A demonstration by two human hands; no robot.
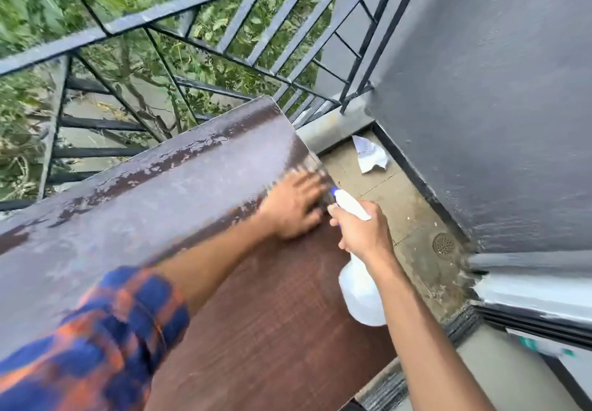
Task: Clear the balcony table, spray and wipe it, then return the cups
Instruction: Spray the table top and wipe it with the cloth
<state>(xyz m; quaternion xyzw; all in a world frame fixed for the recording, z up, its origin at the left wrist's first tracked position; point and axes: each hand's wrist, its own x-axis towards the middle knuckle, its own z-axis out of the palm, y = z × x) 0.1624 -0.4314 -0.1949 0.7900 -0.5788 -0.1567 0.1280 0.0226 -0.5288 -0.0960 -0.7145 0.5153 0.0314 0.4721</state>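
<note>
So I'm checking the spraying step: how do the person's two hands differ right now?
The left hand lies flat and open on the wet brown wooden tabletop, fingers spread near its far right edge; the right hand is closed around the neck of the white plastic spray bottle, beside the table's edge. The left arm shows a blue-and-orange plaid sleeve; the right forearm is bare. Both reach forward.

A: What's worn on the left arm (205, 269)?
B: Plaid sleeve (96, 340), dark blue w/ orange checks, rolled or pushed up approx. to the elbow. Blurred, so weave & buttons can't be made out.
A: Right arm (413, 321)?
B: Bare as far as shows, no sleeve in frame.
A: Hands?
B: Left hand (293, 208) & right hand (360, 231) both bare.
</note>
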